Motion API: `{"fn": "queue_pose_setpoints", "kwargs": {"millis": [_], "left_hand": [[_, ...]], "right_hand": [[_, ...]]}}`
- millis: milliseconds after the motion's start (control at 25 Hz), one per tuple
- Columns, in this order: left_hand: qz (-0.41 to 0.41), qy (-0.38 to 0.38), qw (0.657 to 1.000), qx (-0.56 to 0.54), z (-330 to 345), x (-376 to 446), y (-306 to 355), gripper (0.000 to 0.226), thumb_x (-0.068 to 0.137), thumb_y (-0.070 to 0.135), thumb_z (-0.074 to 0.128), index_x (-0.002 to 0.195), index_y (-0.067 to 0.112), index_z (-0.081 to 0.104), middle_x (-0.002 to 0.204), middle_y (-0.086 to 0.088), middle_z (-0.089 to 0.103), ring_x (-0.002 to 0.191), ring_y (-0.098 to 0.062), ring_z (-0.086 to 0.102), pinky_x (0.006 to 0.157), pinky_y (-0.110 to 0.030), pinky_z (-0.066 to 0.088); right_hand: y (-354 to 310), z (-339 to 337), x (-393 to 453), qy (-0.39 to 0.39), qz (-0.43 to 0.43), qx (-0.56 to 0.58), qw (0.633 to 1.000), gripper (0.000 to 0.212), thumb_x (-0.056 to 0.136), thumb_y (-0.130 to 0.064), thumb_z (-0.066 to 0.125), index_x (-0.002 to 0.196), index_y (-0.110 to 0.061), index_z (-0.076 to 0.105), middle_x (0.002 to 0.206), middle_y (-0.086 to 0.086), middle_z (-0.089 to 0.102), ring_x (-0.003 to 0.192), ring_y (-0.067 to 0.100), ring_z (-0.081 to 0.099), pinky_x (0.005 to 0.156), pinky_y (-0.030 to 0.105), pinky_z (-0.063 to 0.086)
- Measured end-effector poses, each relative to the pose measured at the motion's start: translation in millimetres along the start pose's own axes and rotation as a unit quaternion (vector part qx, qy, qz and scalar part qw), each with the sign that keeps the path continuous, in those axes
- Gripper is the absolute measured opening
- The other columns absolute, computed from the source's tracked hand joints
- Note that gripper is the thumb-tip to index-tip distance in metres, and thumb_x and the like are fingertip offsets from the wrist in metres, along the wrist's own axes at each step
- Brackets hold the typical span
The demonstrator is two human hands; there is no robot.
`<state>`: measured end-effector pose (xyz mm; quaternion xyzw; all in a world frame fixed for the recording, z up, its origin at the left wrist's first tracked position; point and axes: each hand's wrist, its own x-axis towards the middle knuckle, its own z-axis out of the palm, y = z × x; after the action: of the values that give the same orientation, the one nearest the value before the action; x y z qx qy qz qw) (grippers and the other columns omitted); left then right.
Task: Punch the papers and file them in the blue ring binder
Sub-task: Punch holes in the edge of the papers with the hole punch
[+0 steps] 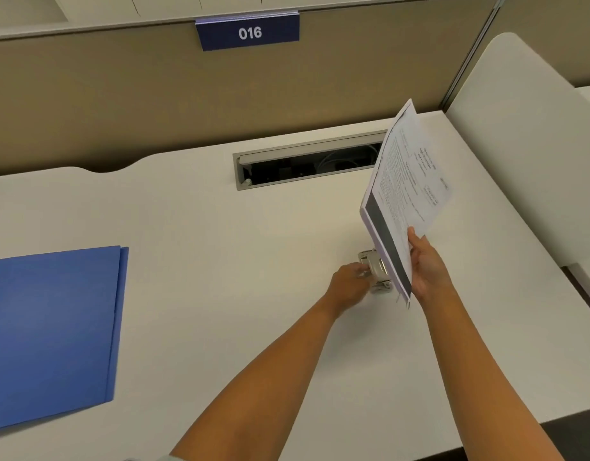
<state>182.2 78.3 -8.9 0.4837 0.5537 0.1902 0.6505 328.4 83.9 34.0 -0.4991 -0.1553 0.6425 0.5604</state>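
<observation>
Papers [407, 181]: held off the bench [253, 227], tilted, long axis running up and away from the right grip [428, 264], which clasps their near edge.
Punch [375, 269]: just beside that edge; left grip [348, 284] grasps it.
Binder [54, 331]: closed, well apart, leftward.

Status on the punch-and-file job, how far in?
Early. Done: nothing filed; the flat blue ring binder lies closed at the left of the white desk. In hand: the right hand holds the printed paper stack tilted up, while the left hand touches the small grey metal hole punch; its grip is unclear. Left: punching, opening the binder, filing.
</observation>
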Motion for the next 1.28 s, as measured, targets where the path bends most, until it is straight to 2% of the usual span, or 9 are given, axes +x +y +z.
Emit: {"fn": "queue_pose_setpoints", "kwargs": {"millis": [120,240,440,560,640,760,920,1080,1280], "left_hand": [[0.005,-0.063,0.998,0.009,-5,-3,-4,0.042,0.097,0.033,0.053,0.136,0.019,0.049,0.138,-0.003,0.052,0.117,-0.025,0.054,0.095,-0.043,0.053],[0.015,-0.039,0.999,-0.028,-23,-15,-7,0.044,0.097,0.029,0.055,0.138,0.016,0.047,0.141,-0.004,0.049,0.125,-0.027,0.051,0.096,-0.043,0.050],[0.048,0.212,0.975,-0.046,-97,-26,-40,0.032,0.091,0.022,0.063,0.122,0.018,0.062,0.125,-0.003,0.064,0.108,-0.024,0.064,0.085,-0.042,0.059],[0.052,0.342,0.938,-0.003,-150,-42,-58,0.025,0.088,0.013,0.066,0.113,0.012,0.067,0.111,-0.001,0.069,0.098,-0.020,0.066,0.085,-0.037,0.058],[0.032,0.389,0.920,-0.011,-176,-60,-66,0.022,0.092,0.010,0.060,0.113,0.009,0.066,0.106,-0.003,0.068,0.091,-0.020,0.066,0.077,-0.028,0.057],[-0.011,0.380,0.924,-0.046,-190,-75,-79,0.022,0.097,0.013,0.054,0.116,0.010,0.064,0.108,-0.008,0.068,0.083,-0.021,0.068,0.067,-0.024,0.058],[-0.025,0.312,0.950,0.019,-172,-77,-92,0.030,0.097,0.021,0.056,0.124,0.010,0.061,0.122,-0.007,0.065,0.106,-0.022,0.063,0.091,-0.029,0.054],[-0.005,0.270,0.957,0.104,-150,-76,-90,0.049,0.085,0.021,0.073,0.128,0.008,0.055,0.117,-0.005,0.054,0.100,-0.014,0.053,0.082,-0.018,0.045],[-0.016,0.273,0.952,0.135,-135,-73,-89,0.067,0.081,0.018,0.077,0.140,0.011,0.045,0.130,-0.008,0.048,0.116,-0.021,0.053,0.096,-0.029,0.050]], "right_hand": [[8,4,1,-0.012,0.010,0.013,1.000,0.038,0.094,-0.034,0.055,0.130,-0.021,0.056,0.123,0.007,0.065,0.103,0.029,0.067,0.080,0.049,0.056],[22,9,4,-0.027,0.021,0.001,0.999,0.041,0.093,-0.036,0.056,0.132,-0.024,0.054,0.129,0.007,0.061,0.119,0.034,0.057,0.089,0.051,0.046],[52,30,5,-0.038,0.043,-0.071,0.996,0.037,0.094,-0.033,0.054,0.129,-0.024,0.055,0.124,0.006,0.065,0.111,0.032,0.062,0.093,0.050,0.047],[74,44,4,-0.013,0.040,-0.161,0.986,0.031,0.095,-0.028,0.053,0.125,-0.019,0.057,0.118,0.004,0.067,0.103,0.029,0.065,0.073,0.038,0.057],[90,50,5,0.006,0.036,-0.195,0.980,0.025,0.096,-0.022,0.053,0.120,-0.017,0.058,0.115,0.001,0.068,0.099,0.024,0.066,0.071,0.036,0.058],[112,49,10,0.024,0.030,-0.254,0.967,0.029,0.095,-0.017,0.055,0.123,-0.013,0.057,0.119,0.003,0.066,0.100,0.025,0.065,0.091,0.048,0.052],[124,40,8,0.029,0.008,-0.347,0.938,0.032,0.094,-0.021,0.056,0.125,-0.013,0.058,0.120,0.006,0.065,0.102,0.029,0.064,0.092,0.053,0.051],[121,37,12,0.045,-0.025,-0.439,0.897,0.033,0.094,-0.024,0.054,0.123,-0.010,0.058,0.121,0.007,0.064,0.107,0.030,0.061,0.095,0.048,0.049],[114,39,18,0.071,-0.049,-0.524,0.847,0.035,0.094,-0.020,0.051,0.124,-0.004,0.055,0.123,0.013,0.061,0.111,0.033,0.057,0.095,0.046,0.048]]}}
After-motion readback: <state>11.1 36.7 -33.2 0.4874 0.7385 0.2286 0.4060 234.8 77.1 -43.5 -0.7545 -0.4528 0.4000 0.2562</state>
